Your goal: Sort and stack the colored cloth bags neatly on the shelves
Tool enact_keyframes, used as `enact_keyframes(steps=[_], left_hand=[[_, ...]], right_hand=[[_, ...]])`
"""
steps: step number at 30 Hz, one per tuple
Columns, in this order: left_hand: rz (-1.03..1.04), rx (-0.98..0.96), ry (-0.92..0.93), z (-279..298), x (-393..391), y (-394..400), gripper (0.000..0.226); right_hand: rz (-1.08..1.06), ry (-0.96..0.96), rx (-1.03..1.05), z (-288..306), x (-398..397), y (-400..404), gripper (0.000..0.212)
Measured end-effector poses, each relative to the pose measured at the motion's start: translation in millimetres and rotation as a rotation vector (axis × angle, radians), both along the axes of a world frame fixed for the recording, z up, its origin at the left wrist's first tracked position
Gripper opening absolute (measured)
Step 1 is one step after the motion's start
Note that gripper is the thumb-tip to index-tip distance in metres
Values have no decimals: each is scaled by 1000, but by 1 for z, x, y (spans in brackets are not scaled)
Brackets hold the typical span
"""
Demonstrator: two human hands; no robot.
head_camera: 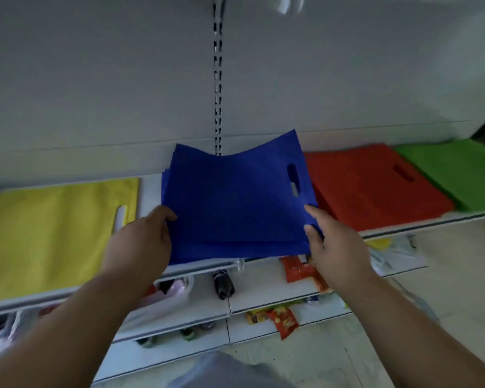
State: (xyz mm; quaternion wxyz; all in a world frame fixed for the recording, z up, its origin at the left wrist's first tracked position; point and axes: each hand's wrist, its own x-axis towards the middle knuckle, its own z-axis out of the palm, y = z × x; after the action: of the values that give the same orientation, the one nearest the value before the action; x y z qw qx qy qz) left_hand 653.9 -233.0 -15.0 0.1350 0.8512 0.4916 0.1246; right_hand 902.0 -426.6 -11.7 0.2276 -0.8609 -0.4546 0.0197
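Blue cloth bags [235, 208] held at both side edges over the top shelf [149, 189], between yellow and red piles.

Hidden in part: fingers of the left hand [143, 242] tucked under the blue stack's left edge, thumb alone showing on top; lower shelves blurred, with snack packets [284, 322] and a dark bottle [223, 284] only roughly legible; green bags [457, 172] cut off at the right border. Both forearms reaching up and forward from the bottom corners. Right hand [333, 247] pinching the right edge, thumb above, fingers curled beneath. Blue stack lying roughly flat, far corners lifted against the back panel [95, 93], handle slot [293, 180] toward the right, long axis left to right. Yellow bags [53, 231] flat to the left, red bags [370, 186] to the right.
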Motion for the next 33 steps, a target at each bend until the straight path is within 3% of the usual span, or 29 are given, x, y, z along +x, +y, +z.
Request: enact_keyframes(steps=[3, 8, 21, 27, 33], left_hand=[[77, -53, 35, -4, 8, -19, 30], [148, -39, 100, -15, 18, -27, 32], [181, 127, 447, -28, 43, -30, 30], [89, 90, 182, -14, 14, -48, 30], [243, 178, 27, -8, -104, -60, 26]], right_hand=[[141, 168, -3, -3, 20, 6, 47], [219, 185, -63, -8, 42, 24, 48], [206, -191, -324, -16, 48, 44, 35], [365, -165, -121, 11, -1, 65, 40], [583, -151, 51, 51, -120, 101, 37]])
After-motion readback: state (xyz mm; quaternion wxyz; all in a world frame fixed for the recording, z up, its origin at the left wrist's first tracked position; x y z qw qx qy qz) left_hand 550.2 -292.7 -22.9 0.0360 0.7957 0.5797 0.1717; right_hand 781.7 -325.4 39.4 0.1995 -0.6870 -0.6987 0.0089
